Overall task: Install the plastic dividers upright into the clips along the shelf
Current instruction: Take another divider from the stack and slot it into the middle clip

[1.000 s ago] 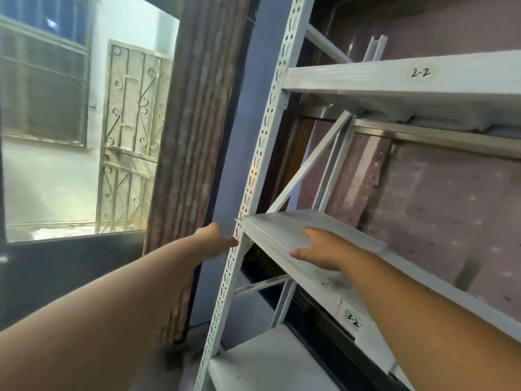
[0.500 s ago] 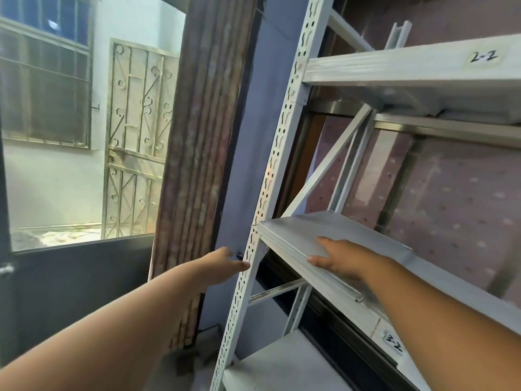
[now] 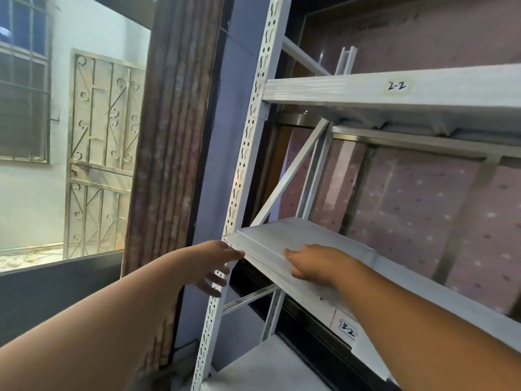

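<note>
Dividers (image 3: 282,244) lie flat, pinched at the shelf (image 3: 423,300) corner by left hand (image 3: 210,262) and right hand (image 3: 315,266); a loose pinch could drop them.

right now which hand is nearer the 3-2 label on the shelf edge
Right. The right hand rests on the shelf board just up and left of the 3-2 label; the left hand is farther left, at the perforated upright post by the shelf corner.
</note>
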Motion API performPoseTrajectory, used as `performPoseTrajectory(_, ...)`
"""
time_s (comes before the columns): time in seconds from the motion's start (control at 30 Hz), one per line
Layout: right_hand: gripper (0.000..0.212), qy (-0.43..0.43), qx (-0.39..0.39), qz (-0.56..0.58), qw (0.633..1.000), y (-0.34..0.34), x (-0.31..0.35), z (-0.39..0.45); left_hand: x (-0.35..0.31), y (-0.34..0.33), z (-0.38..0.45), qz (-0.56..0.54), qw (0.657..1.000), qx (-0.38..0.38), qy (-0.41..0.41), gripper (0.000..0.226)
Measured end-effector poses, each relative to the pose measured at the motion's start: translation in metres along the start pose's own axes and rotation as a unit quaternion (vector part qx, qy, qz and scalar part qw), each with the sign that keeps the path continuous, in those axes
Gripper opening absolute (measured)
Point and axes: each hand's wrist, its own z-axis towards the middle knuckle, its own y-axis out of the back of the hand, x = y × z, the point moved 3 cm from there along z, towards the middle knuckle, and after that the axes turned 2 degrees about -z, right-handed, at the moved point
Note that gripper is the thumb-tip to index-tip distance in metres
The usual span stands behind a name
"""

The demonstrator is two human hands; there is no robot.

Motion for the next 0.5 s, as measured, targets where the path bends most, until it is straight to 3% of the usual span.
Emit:
performPoseTrajectory(0.2, 0.041, -0.021, -0.075, 0.000, 0.997, 0.022, -0.023, -0.039, -0.049, -0.042, -0.025, -0.224, 0.970, 0.085, -0.042, 0.085)
performPoseTrajectory(0.33, 0.025, -0.026, -0.105, 0.002, 0.994, 0.040, -0.034, -0.072, -0.079, -0.094, -0.040, -0.236, 0.954, 0.148, -0.115, 0.116)
performPoseTrajectory(0.5, 0.041, -0.034, -0.135, 0.038, 0.990, 0.052, -0.052, -0.122, -0.103, -0.163, -0.051, -0.336, 0.897, 0.243, -0.151, 0.089)
